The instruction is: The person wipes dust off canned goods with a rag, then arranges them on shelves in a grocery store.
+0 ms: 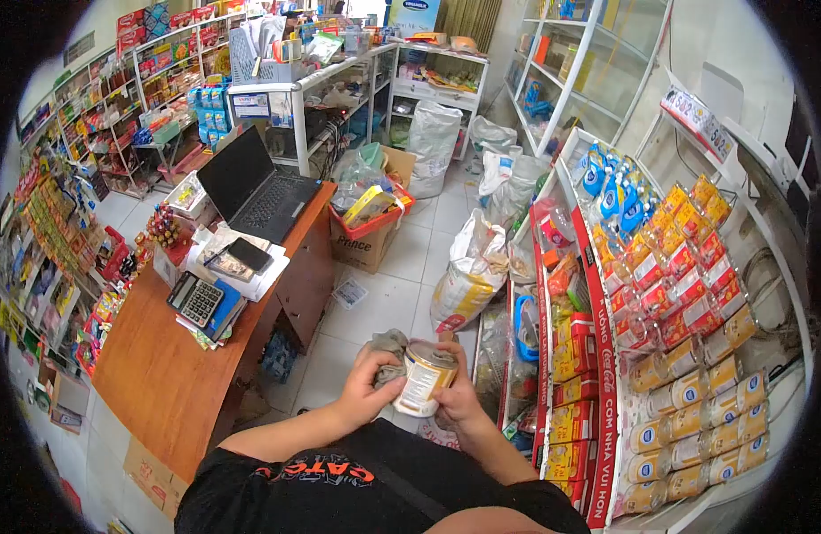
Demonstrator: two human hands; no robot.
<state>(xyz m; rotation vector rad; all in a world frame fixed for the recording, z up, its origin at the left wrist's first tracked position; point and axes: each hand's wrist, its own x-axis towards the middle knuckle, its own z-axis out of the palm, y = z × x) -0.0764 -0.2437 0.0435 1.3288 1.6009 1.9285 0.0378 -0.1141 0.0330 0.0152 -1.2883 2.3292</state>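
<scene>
In front of my chest is a tin can (423,384) with a gold and white label, tilted, its metal end facing up. My right hand (459,392) is wrapped round its right side and lower part. A crumpled grey cloth (389,343) is bunched in my left hand (370,381), which is closed round it against the can's left side. To my right, a shelf rack (603,400) carries rows of gold-labelled cans (686,445), with red and yellow packs above them.
On my left stands a wooden desk (152,374) with a laptop (259,191), a calculator (197,301) and a phone (249,254). Ahead on the tiled floor are a cardboard box (362,251) and several sacks (468,276). Stocked shelves line the far left.
</scene>
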